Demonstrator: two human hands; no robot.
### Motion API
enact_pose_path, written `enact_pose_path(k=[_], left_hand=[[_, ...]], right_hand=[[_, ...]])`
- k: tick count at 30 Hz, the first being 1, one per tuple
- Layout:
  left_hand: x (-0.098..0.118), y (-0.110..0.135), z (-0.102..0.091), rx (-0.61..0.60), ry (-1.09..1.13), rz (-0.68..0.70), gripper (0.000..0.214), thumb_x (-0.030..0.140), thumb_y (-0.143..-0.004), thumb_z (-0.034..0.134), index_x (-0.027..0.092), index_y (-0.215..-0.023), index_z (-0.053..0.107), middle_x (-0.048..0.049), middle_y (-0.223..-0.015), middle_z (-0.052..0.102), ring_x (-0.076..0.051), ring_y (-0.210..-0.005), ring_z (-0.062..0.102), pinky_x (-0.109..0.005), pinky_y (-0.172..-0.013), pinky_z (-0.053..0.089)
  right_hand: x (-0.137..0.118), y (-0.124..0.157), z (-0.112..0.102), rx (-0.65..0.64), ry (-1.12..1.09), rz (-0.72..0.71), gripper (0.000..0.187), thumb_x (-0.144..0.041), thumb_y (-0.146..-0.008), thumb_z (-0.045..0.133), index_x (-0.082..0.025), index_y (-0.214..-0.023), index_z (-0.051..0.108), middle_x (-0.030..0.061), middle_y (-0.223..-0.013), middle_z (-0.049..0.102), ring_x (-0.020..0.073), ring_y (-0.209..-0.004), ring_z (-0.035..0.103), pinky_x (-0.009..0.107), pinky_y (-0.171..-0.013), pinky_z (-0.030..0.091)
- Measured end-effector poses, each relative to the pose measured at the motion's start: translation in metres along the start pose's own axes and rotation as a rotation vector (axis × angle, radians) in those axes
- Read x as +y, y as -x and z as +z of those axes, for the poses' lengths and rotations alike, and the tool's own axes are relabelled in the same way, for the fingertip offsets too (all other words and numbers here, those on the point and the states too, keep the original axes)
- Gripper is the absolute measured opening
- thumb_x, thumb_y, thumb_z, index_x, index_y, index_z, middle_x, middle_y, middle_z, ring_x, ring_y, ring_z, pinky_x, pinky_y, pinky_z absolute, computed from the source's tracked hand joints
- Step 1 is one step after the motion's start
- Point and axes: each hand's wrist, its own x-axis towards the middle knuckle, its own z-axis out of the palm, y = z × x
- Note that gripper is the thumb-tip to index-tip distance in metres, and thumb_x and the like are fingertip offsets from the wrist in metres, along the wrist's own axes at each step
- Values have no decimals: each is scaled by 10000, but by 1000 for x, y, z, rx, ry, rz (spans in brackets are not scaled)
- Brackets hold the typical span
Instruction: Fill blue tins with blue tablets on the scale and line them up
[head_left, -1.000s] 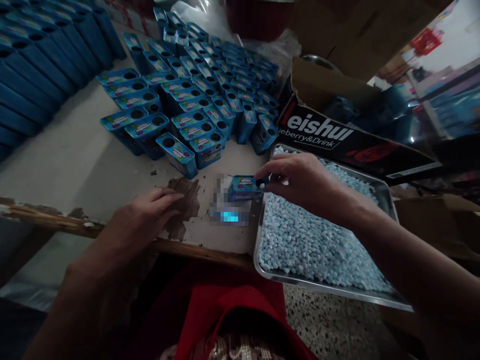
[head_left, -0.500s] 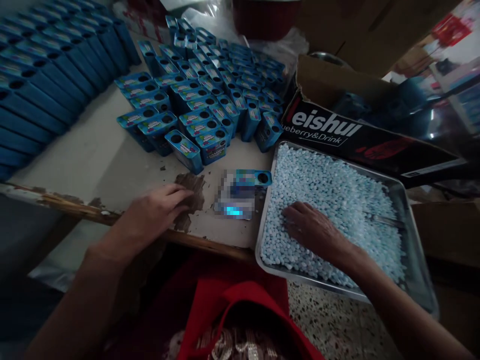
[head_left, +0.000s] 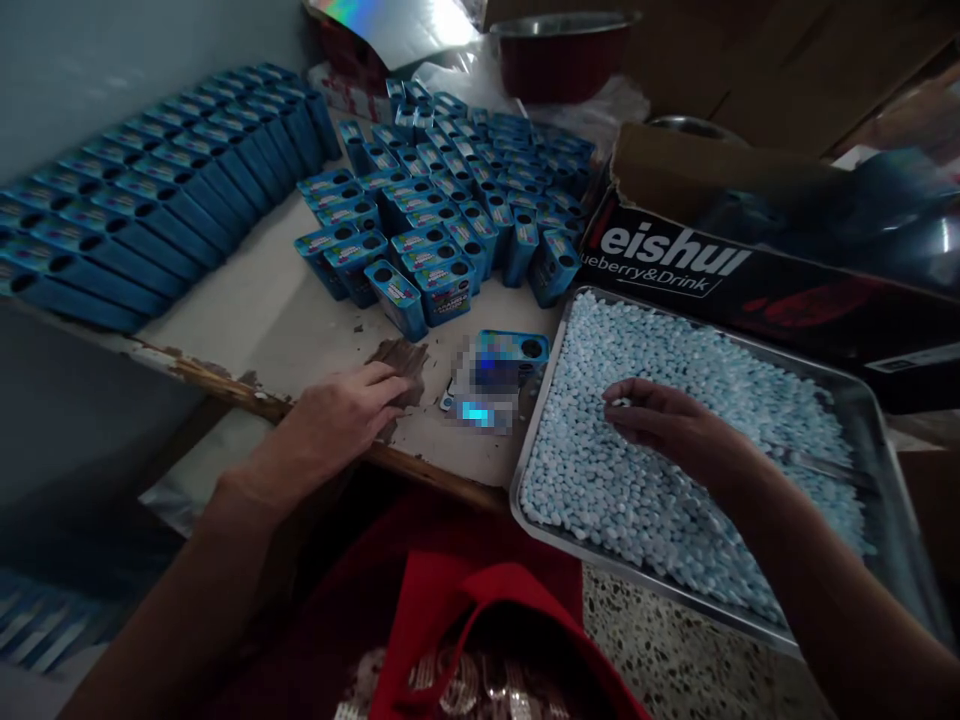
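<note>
My right hand (head_left: 660, 418) is just over a metal tray (head_left: 523, 440) filled with small pale blue and white candies (head_left: 600, 490). Its thumb and fingers are pinched together, with a bit of white candy showing at the tips. At the table's front edge lies my left hand (head_left: 349, 408), palm down, its fingers stretched out over a patch of chipped paint, holding nothing. Between the hands, a blue box with a round hole (head_left: 534, 350) rests on the table, partly covered by a pixelated patch.
Several blue boxes (head_left: 442, 290) stand in a cluster behind, and long rows of them (head_left: 180, 250) line the left. A black carton (head_left: 675, 260) borders the tray's far side. A metal utensil (head_left: 825, 468) lies in the candies. A dark red bowl (head_left: 562, 60) is at the back.
My right hand has lifted from among the candies, its fingertips now showing above them with some candy. The left hand stays at the table edge. The view has shifted.
</note>
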Motion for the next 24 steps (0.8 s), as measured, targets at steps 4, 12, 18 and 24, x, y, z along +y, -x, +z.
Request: enact_pose_path(k=[4,12,18,24], left_hand=[[2,-8,-2,-27,-72,29,310,198,-1005,601,209,-1287,728,-108,-1298,714,-297,-1179,696,-424,-1015,570],[-17,-28,19,-47,-26,69,349,223,-1007,535,250,-1296,730,-93,-1293,719,-262,-1129,705,-351,-944,570],[-44,-26,21,-34,13,45,346,288,-1025,554,232,-1322,722,-91,-1291,711,-264,-1084,711,-347,-910,561],[-62,-21,28,-29,73,3,359,325,-1055,565,234,-1379,690,-94,-1363,683,-260,-1202,675,-381,-1073,531]], right_hand=[[-14,-3,6,60,-34,3,422,-470,-817,915,-207,-1097,741,0,-811,646,120,-653,512,242,-589,420],[-85,-20,43,15,567,-447,159,-373,-976,729,-227,-1021,770,7,-807,691,148,-665,544,276,-604,381],[-115,-41,65,-9,872,-579,110,-214,-956,700,-227,-1008,796,-15,-789,717,143,-673,586,287,-658,388],[-113,-49,63,-20,760,-469,173,-313,-905,821,-272,-1073,826,-16,-833,699,144,-696,561,289,-643,387]])
